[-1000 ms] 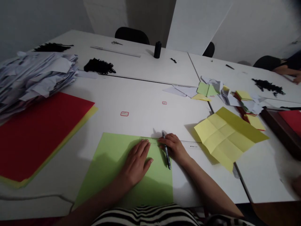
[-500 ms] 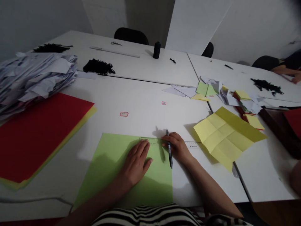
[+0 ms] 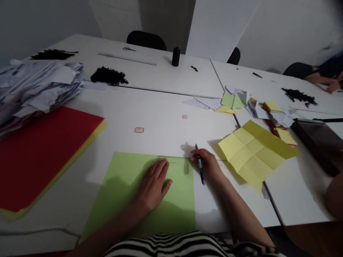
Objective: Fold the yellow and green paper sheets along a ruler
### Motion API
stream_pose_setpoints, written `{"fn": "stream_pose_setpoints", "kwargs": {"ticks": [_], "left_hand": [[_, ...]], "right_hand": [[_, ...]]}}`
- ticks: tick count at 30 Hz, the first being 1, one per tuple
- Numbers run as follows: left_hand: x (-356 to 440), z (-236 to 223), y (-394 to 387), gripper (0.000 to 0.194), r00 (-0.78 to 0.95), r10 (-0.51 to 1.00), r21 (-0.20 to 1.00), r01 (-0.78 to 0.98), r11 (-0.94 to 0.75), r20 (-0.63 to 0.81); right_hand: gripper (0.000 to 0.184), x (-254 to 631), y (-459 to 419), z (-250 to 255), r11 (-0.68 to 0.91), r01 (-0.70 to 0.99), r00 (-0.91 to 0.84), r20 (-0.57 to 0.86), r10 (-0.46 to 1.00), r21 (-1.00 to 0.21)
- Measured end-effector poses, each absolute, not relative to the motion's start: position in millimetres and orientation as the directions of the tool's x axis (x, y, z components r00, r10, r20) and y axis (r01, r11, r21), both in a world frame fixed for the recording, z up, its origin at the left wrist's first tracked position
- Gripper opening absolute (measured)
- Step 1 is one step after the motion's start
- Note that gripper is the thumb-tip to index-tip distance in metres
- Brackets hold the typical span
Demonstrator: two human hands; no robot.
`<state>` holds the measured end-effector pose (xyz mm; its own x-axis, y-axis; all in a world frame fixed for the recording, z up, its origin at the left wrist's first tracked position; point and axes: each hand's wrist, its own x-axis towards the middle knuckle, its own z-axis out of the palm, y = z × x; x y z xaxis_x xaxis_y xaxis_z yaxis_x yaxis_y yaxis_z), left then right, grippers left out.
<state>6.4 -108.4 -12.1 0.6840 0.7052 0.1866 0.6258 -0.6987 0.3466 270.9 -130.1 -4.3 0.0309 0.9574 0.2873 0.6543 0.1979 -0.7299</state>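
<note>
A green sheet of paper (image 3: 118, 189) lies flat on the table in front of me, with a clear ruler (image 3: 178, 160) along its far edge and out past its right side. My left hand (image 3: 155, 184) rests flat, fingers stretched, on the paper with its fingertips on the ruler. My right hand (image 3: 209, 164) is closed around a dark pen (image 3: 200, 167), held over the ruler near the sheet's far right corner. The pen leans, its upper end toward the far side. Whether its tip touches anything I cannot tell.
Red sheets (image 3: 53, 150) over yellow ones and a heap of white papers (image 3: 40, 87) lie left. An unfolded creased yellow sheet (image 3: 254, 150) is at right, with folded paper pieces (image 3: 233, 100) beyond. A black thread spool (image 3: 176, 56) stands far back. Another person's hand (image 3: 333, 85) shows far right.
My right hand has shifted slightly to the right with the pen, past the green sheet's right edge. My left hand stays on the ruler. The view has moved a little.
</note>
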Motion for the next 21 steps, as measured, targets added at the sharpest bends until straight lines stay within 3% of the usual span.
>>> {"fn": "stream_pose_setpoints", "kwargs": {"ticks": [7, 21], "left_hand": [[6.6, -11.1, -107.7, 0.053, 0.682, 0.709, 0.363, 0.623, -0.692, 0.180], [6.8, -9.9, -107.6, 0.052, 0.685, 0.701, 0.343, 0.622, -0.704, 0.196]], "right_hand": [[0.016, 272.2, -128.5, -4.8, 0.230, 0.717, -0.030, 0.301, 0.953, -0.657], [0.016, 271.3, -128.4, -3.8, 0.218, 0.713, -0.023, 0.289, 0.957, -0.666]]}}
